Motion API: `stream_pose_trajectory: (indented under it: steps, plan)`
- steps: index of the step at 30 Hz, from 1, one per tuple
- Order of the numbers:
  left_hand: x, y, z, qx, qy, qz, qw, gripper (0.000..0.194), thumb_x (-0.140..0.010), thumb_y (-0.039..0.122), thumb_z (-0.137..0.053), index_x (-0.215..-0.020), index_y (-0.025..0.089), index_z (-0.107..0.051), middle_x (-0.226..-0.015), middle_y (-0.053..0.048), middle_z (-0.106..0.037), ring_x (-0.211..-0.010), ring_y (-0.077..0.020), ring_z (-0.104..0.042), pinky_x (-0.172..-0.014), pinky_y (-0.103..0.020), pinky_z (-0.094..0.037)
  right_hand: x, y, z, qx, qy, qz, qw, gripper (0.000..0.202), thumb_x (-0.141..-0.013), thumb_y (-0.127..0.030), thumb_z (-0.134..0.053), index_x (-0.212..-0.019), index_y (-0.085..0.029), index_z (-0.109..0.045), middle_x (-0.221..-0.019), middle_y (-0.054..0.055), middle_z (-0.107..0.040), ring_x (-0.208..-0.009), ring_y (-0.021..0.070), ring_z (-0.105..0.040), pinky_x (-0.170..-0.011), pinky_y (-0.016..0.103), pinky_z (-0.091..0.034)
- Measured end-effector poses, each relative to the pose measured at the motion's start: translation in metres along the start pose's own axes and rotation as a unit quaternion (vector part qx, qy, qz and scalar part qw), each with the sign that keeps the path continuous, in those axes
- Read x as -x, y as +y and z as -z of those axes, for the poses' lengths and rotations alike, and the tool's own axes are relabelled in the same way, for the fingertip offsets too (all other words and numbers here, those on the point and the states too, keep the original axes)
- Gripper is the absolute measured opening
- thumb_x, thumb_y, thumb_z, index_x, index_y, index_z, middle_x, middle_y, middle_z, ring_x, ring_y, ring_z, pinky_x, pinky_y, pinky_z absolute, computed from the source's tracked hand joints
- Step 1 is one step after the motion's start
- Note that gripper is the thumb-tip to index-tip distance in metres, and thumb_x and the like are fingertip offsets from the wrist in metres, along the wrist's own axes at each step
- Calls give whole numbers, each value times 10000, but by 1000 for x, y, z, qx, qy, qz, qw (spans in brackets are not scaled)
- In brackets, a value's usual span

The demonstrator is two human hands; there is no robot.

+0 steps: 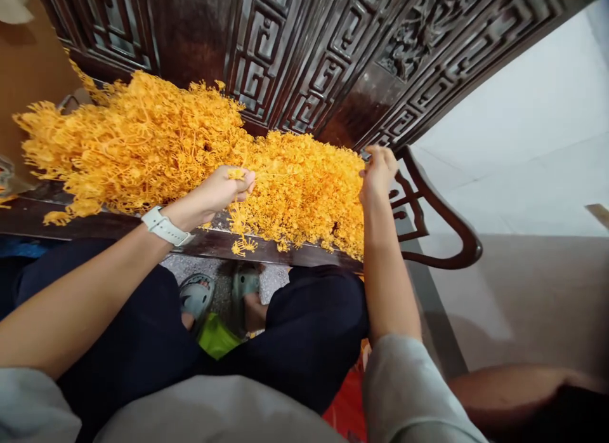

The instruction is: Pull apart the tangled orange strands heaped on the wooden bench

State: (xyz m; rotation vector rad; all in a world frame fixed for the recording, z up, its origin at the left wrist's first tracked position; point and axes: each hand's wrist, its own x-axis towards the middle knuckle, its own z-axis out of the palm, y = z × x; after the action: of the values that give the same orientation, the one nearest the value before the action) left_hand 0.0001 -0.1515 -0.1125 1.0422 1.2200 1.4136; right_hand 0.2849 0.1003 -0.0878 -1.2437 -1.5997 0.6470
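Observation:
A long heap of orange-yellow branching sprigs (137, 145), plastic by their look, covers the bench seat; its right-hand pile (309, 183) is denser. My left hand (231, 188), with a pale watch band at the wrist, is closed above the middle of the heap. A bit of a yellow sprig (236, 174) shows in its fingers. At the heap's right end my right hand (379, 169) is raised, its fingers pinched together. Something small and greyish shows beside those fingertips, too little of it to name.
The dark wooden bench (137, 226) has a carved back (266, 49) behind the heap and a curved armrest (464, 252) at right. A brown cardboard surface (28, 62) stands at left. Below lie a green item (217, 338) and a red one (347, 405). Another person's limb (514, 392) is at lower right.

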Motion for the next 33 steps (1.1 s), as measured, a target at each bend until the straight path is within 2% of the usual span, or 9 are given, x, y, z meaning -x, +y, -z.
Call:
stream_pose_trajectory:
  steps: [3,5,8,12,18,24,28,30,33]
  plan:
    - [1,6,-10,-5,-8,15,1000,290,-872,113,-652,-616,168,-527,-690,-35,-517,-544,-84,-354,-521,-258,-280,9,-10,-25,71,-49,54,995,664,-713,-798,-722,-1090,-255,-667,-1312,111,-568,-1338,308,-502,-1148,534,-418]
    - [2,8,-16,-18,-17,11,1000,275,-876,127,-656,-632,170,-537,-689,-30,-521,-543,-85,-354,-521,-257,-285,25,-25,-37,95,-141,107,980,769,-769,-889,-628,-1203,-256,-674,-1468,128,-528,-1476,323,-414,-1239,561,-347]
    - [1,3,-20,-49,-16,-3,999,243,-907,169,-646,-672,168,-583,-644,-10,-485,-536,-91,-360,-524,-255,-269,60,-52,-55,-4,-348,96,932,809,-919,-922,-339,-1200,-238,-667,-1243,120,-667,-1243,262,-612,-1077,483,-528]
    - [-2,-2,-19,-88,-38,12,995,264,-962,259,-611,-713,171,-617,-584,13,-420,-520,-101,-343,-528,-255,-254,97,-75,-73,-152,-518,-18,842,664,-866,-879,-593,-873,-215,-619,-745,2,-586,-666,121,-548,-615,260,-505]
    - [1,0,-21,-139,-107,26,984,343,-962,423,-663,-715,194,-596,-600,13,-427,-541,-118,-339,-525,-262,-254,77,-65,-80,-204,-422,-59,881,645,-834,-806,-720,-693,-234,-460,-566,-93,-298,-497,66,-215,-450,240,-208]
    - [6,5,-17,-104,-54,32,993,396,-931,461,-677,-653,206,-558,-563,7,-423,-525,-130,-356,-543,-275,-269,10,-17,-30,-161,-102,-63,980,530,-959,-778,-529,-822,-267,-533,-592,-60,-396,-501,113,-283,-490,277,-323]
    - [-14,10,-26,-106,-56,38,992,357,-990,446,-626,-729,202,-638,-519,0,-485,-524,-142,-420,-590,-271,-341,9,17,-21,3,-135,46,990,511,-845,-683,-736,-1047,-218,-672,-988,114,-693,-866,229,-633,-815,402,-549]
    - [-29,11,-33,-104,-55,28,993,333,-990,432,-627,-761,193,-661,-525,-1,-501,-524,-141,-436,-588,-263,-348,13,18,-29,65,-147,112,981,451,-889,-609,-714,-1056,-190,-692,-1142,166,-709,-1102,301,-651,-1026,466,-511]
    - [-50,11,-44,-91,-58,21,994,319,-962,443,-673,-776,184,-669,-534,1,-504,-521,-136,-437,-567,-250,-348,15,5,-44,36,-172,110,978,365,-1047,-477,-474,-960,-186,-676,-970,121,-716,-956,266,-692,-964,444,-533]
